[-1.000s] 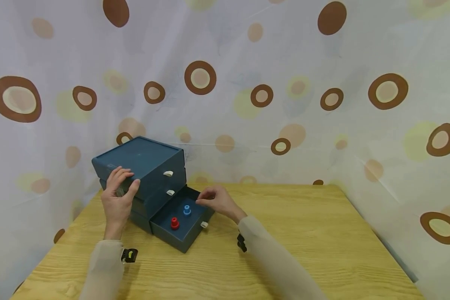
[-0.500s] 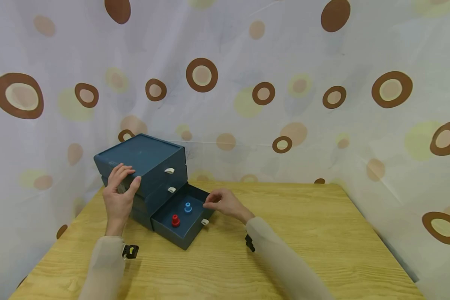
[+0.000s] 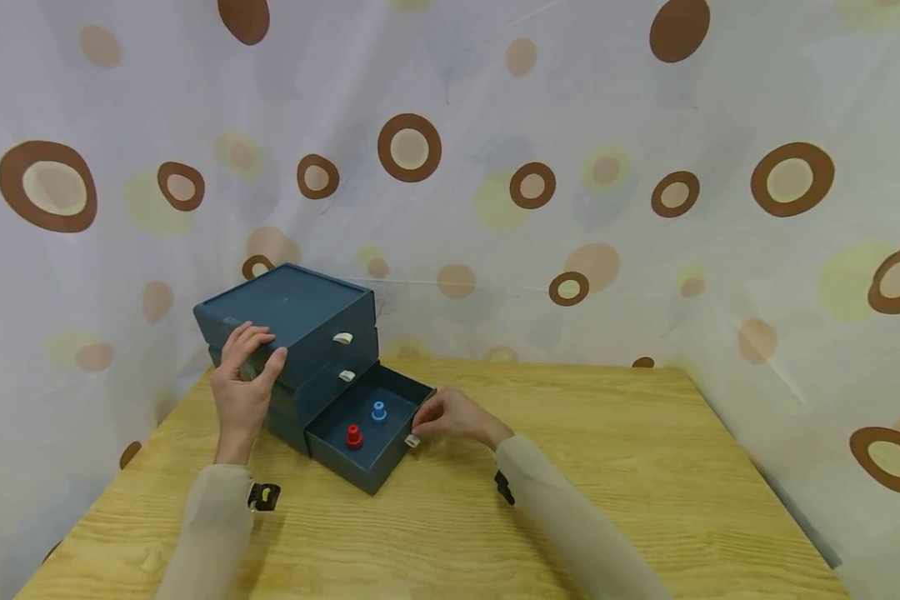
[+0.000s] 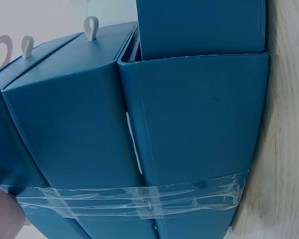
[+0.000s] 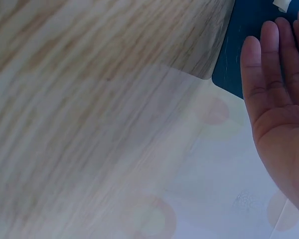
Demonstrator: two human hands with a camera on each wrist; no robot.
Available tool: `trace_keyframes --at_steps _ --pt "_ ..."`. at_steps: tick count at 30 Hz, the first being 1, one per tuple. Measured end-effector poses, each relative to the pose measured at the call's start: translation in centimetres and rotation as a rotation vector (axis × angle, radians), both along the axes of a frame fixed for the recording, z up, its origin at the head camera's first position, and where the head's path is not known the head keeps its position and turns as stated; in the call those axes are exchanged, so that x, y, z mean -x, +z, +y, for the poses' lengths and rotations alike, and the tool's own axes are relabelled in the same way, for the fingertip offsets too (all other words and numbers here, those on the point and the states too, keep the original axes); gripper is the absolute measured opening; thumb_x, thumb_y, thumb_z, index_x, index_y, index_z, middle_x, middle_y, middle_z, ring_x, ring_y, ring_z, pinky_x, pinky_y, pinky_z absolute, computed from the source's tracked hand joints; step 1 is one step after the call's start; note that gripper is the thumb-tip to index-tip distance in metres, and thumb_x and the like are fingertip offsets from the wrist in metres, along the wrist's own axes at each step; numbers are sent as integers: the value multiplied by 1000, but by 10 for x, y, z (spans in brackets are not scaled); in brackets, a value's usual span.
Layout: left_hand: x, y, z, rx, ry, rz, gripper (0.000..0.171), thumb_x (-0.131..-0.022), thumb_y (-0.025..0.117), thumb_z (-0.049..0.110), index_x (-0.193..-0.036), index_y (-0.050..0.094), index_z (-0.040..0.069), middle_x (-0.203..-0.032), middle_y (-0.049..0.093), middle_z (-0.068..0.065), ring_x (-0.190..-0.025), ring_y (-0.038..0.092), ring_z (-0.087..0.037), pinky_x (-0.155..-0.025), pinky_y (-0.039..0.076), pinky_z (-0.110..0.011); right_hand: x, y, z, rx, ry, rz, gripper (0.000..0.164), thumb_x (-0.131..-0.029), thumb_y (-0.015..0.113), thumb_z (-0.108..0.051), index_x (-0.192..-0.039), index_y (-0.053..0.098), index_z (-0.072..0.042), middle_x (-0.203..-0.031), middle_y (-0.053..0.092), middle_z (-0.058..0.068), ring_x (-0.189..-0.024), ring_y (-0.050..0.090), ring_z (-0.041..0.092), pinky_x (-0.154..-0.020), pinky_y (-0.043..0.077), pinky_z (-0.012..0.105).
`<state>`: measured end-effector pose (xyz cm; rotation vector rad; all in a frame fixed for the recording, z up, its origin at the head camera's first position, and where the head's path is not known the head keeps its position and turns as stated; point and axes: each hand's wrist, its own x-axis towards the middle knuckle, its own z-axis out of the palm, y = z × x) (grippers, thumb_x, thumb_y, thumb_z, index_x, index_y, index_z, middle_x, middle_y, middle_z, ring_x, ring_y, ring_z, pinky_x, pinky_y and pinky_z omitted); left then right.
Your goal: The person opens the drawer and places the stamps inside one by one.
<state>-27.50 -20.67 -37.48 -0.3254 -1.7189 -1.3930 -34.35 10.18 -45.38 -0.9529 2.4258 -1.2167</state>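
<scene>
In the head view, a dark blue drawer unit (image 3: pixel 288 304) stands at the table's left with its bottom drawer (image 3: pixel 345 475) pulled out. Inside the drawer, a small red stepped, peg-like piece (image 3: pixel 354 437) and a similar light blue piece (image 3: pixel 378 412) stand upright, apart. My left hand (image 3: pixel 242 396) rests against the unit's near left edge, fingers over the top edge and thumb by the front corner. My right hand (image 3: pixel 453 415) is at the drawer's front, fingertips beside its white pull tab (image 3: pixel 412 441). The right wrist view shows those fingers (image 5: pixel 273 64) fairly straight; contact with the drawer is unclear.
Two upper drawers, with white tabs (image 3: pixel 342 338), are shut. Clear tape (image 4: pixel 154 201) bands the unit's side in the left wrist view. The wooden table (image 3: pixel 607 467) extends right, and a patterned curtain (image 3: pixel 465 225) hangs behind it.
My right hand has moved right and down, from over the drawer's inside to its front by the tab. My left hand stays on the unit. The head view has shifted slightly.
</scene>
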Motion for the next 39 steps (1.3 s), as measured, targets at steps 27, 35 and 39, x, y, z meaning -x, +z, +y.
trace_keyframes --at_steps 27,35,39 --pt "-2 -1 0 -4 4 -12 23 -83 69 -3 -105 68 -12 -120 59 -33 -136 40 -35 -118 23 -50 -5 0 -11 -87 -12 -11 5 -84 77 -14 -89 77 -15 -90 73 -5 -79 66 6 -74 55 22" --pt "-3 0 1 -4 1 -19 24 -84 69 -2 -105 67 -12 -121 59 -33 -137 40 -32 -118 22 -49 -2 2 -17 -96 -4 -4 7 -85 75 -14 -92 77 -15 -92 73 -5 -81 66 6 -75 55 23" --pt "-2 0 1 -6 1 -11 24 -84 69 -3 -105 68 -12 -121 59 -33 -137 40 -34 -118 23 -49 1 2 -24 -96 -11 9 6 -86 75 -15 -91 77 -14 -92 73 -4 -81 65 6 -77 54 23"
